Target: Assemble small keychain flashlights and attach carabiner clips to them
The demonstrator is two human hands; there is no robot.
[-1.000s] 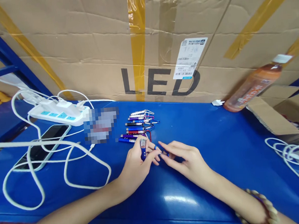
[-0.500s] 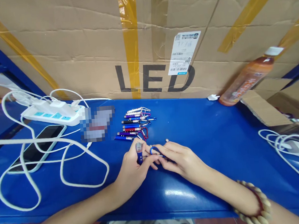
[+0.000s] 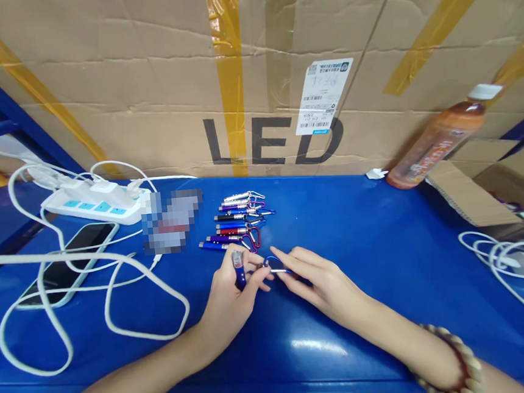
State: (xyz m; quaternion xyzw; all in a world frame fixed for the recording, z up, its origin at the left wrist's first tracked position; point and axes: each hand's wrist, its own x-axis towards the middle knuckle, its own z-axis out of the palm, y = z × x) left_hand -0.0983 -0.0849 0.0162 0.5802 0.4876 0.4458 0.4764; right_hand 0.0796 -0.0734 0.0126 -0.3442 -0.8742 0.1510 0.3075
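My left hand [image 3: 231, 288] is closed round a small blue penlight [image 3: 240, 270], its clear-tipped end pointing up between thumb and fingers. The left thumb and fingertips also pinch one end of a blue carabiner clip [image 3: 279, 271] with a silver bar. At the clip's other end is my right hand [image 3: 319, 277], its index finger stretched above and its thumb below. The clip's right end lies between those fingers, partly hidden. Just beyond my left hand, several penlights [image 3: 231, 217] with carabiners lie in a row, in silver, purple, black, red and blue.
A white power strip [image 3: 93, 205], a phone [image 3: 72, 262] and looping white cables [image 3: 187, 310] occupy the left of the blue table [image 3: 356, 225]. A drink bottle [image 3: 440, 138] leans against the big cardboard box [image 3: 151, 78]. At right are an open carton [image 3: 468, 197] and coiled cable [image 3: 515, 254].
My right hand's fingers have drawn slightly away from my left fingertips, with the index finger straighter. More of the clip's silver bar shows. The view has shifted slightly.
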